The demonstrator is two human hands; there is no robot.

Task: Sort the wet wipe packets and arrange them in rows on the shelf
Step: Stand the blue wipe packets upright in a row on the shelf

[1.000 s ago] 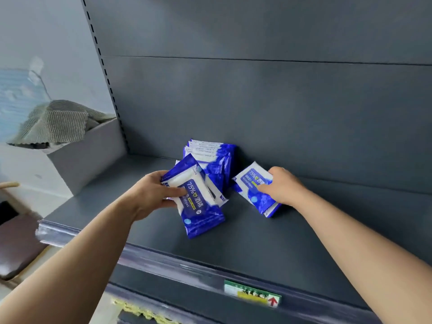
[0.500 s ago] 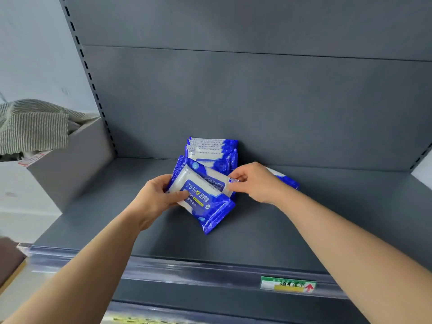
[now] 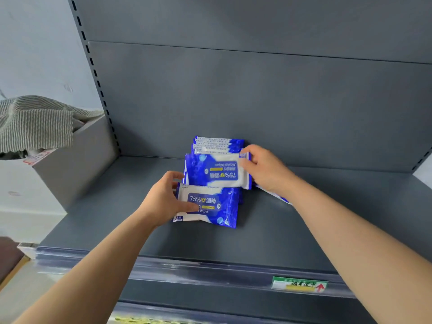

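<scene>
Blue and white wet wipe packets lie on the grey shelf [image 3: 140,230]. My left hand [image 3: 163,202] grips the left end of a front packet [image 3: 210,206] lying flat, its label upright. My right hand [image 3: 264,169] pinches the right end of a second packet [image 3: 215,170], held tilted above the shelf with its label upside down. Behind it, a stack of several packets [image 3: 218,143] stands against the back panel. Another packet [image 3: 278,196] lies under my right wrist, mostly hidden.
A grey box [image 3: 77,160] with a striped cloth [image 3: 35,125] draped over it stands at the shelf's left end. A price label [image 3: 299,285] sits on the shelf's front rail. The shelf's back panel rises right behind the packets.
The right hand has pulled the second packet off the front one and turned it so its label faces upside down. The left hand has squared the front packet to the shelf edge.
</scene>
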